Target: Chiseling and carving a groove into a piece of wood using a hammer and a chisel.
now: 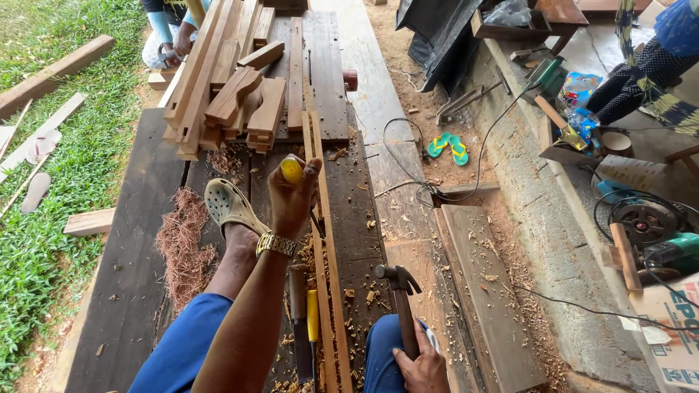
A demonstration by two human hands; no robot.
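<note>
While the left hand (pixel 293 195) grips a yellow-handled chisel (pixel 292 171) upright on a narrow grooved wooden strip (pixel 326 247), the right hand (pixel 420 364) clasps a steel claw hammer (pixel 399 291) low. Rough shavings (pixel 182 240) litter the dark plank worktop (pixel 138 247); stacked sawn timber pieces (pixel 240 87) lie beyond.

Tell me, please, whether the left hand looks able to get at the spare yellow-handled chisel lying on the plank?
Probably not yet: the left hand is already gripping a yellow-handled tool. The spare chisel lies uncovered on the plank just beside that forearm, so nothing blocks it once the hand is freed.
</note>
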